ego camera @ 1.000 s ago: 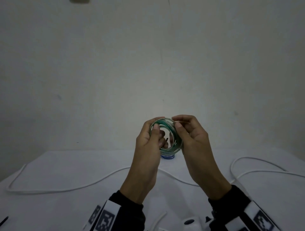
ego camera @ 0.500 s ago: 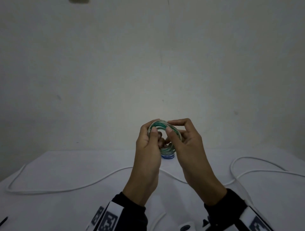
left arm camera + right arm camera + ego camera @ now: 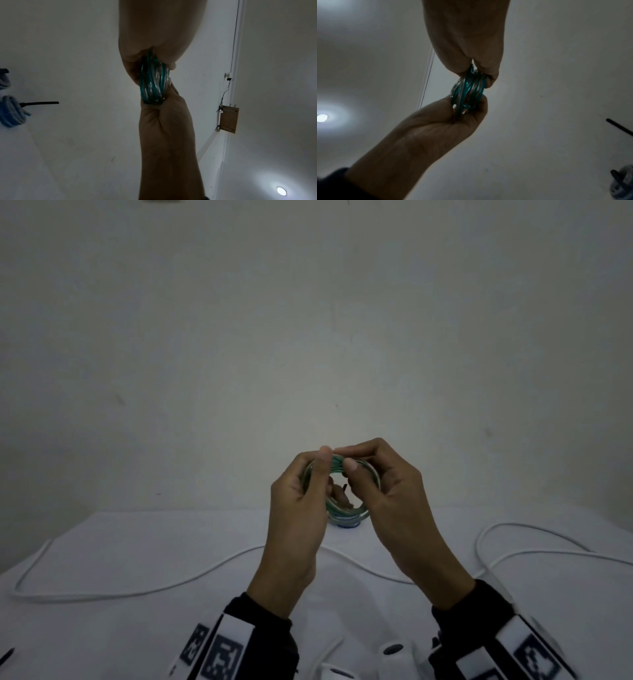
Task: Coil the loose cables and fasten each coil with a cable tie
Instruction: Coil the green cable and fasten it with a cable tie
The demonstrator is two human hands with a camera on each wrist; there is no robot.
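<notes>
I hold a small coil of teal and clear cable in the air above the white table. My left hand grips its left side, thumb on the top rim. My right hand pinches the top and right side. Both thumbs nearly meet at the top. A short dark tip shows inside the ring. In the left wrist view the coil is edge-on between both hands. The right wrist view shows the coil held the same way.
Loose white cables snake across the table. A blue coil with a black cable tie lies at the far side. Another black tie lies loose. White plug parts sit at the near edge.
My right thumb has slid left along the coil's top toward the left thumb. The coil has turned to face me more squarely.
</notes>
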